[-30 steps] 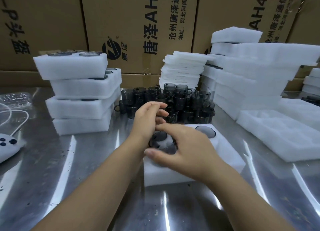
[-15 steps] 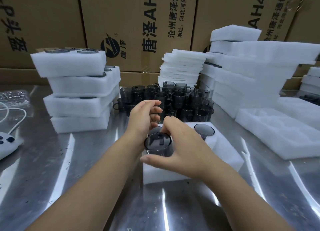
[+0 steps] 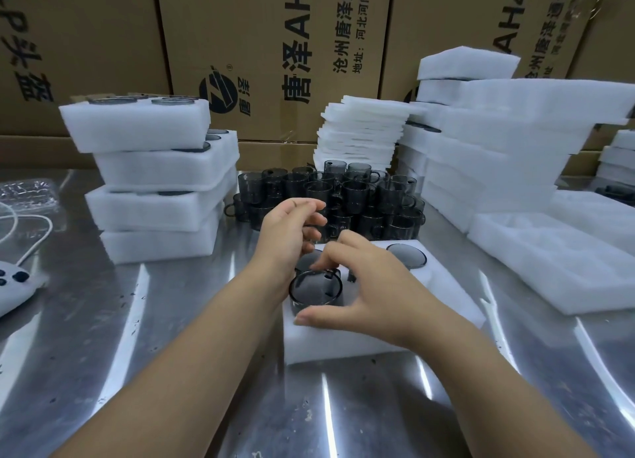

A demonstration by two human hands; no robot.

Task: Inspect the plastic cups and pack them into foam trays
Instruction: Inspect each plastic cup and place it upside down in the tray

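Right hand [image 3: 371, 292] is gripping a dark cup [image 3: 314, 291], thumb and curled fingers round it, at the foam tray's [image 3: 343, 346] nine o'clock; left hand [image 3: 285, 237] is hovering at the cup's eleven, fingers loosely curled, holding nothing.

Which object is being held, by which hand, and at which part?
The right hand grips the dark cup across its rim; the left hand holds nothing.

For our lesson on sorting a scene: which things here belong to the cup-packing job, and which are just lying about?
Job: dark cup held by the right hand, open foam tray, heap of cups, filled tray stack, empty trays.
Lying about: white cable, button device, clear packet.
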